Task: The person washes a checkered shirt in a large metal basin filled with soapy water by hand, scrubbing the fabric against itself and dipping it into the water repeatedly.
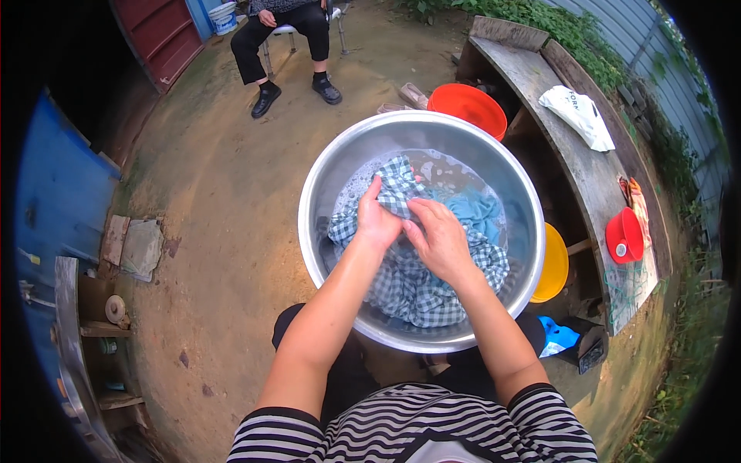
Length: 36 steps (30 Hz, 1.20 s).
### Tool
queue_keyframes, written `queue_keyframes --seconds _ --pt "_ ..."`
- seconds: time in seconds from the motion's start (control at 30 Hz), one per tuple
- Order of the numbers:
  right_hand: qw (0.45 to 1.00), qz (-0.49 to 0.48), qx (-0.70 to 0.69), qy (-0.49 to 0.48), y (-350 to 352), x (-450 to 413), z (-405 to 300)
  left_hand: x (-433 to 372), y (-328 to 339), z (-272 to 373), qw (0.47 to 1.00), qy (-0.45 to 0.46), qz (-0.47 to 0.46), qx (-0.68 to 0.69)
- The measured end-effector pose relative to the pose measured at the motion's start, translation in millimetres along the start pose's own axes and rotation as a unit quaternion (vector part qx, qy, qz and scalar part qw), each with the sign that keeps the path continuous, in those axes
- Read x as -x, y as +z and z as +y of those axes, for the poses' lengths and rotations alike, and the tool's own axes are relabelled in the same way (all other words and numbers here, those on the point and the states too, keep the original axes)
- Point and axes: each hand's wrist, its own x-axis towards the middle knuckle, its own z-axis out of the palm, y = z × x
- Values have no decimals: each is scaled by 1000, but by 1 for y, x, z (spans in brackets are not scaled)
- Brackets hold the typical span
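Note:
A large metal basin (pixel 311 179) sits before me, holding sudsy water (pixel 448 165) and wet laundry. Within it a blue-and-white checked cloth garment (pixel 428 304) is bunched up, partly under the water. One raised fold of this garment rests against the upturned palm of my left hand (pixel 377 217), whose thumb points away from me. My right hand (pixel 441 237) presses its fingertips on the same fold, close beside the left. To the right of the fold lies a teal cloth (pixel 477 208). A small pinkish bit shows behind the fold; what it is I cannot tell.
A red bucket (pixel 468 107) and a yellow bucket (pixel 550 266) stand beside the basin. On the weathered bench (pixel 538 81) at right lie a white plastic bag (pixel 577 116) and a red scoop (pixel 624 236). Another person (pixel 283 29) sits on a chair ahead. Wooden shelving (pixel 98 330) stands left.

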Motion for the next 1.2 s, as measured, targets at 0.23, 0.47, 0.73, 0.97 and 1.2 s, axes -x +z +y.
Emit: queue_keyframes --seconds 0.23,0.47,0.73,0.97,1.2 --pt "993 99 -18 60 -8 -2 43 0 7 14 999 -1 22 33" --pt "799 67 -543 250 25 -5 102 -16 4 10 997 36 73 7" --pt "996 37 -54 52 40 -16 22 -34 -71 -41 995 -82 -43 30" --pt "984 86 -121 98 60 -5 -7 -20 -88 -8 979 -134 86 -129" --pt "959 91 -16 269 54 -20 74 -9 -32 -79 952 -149 253 -87"
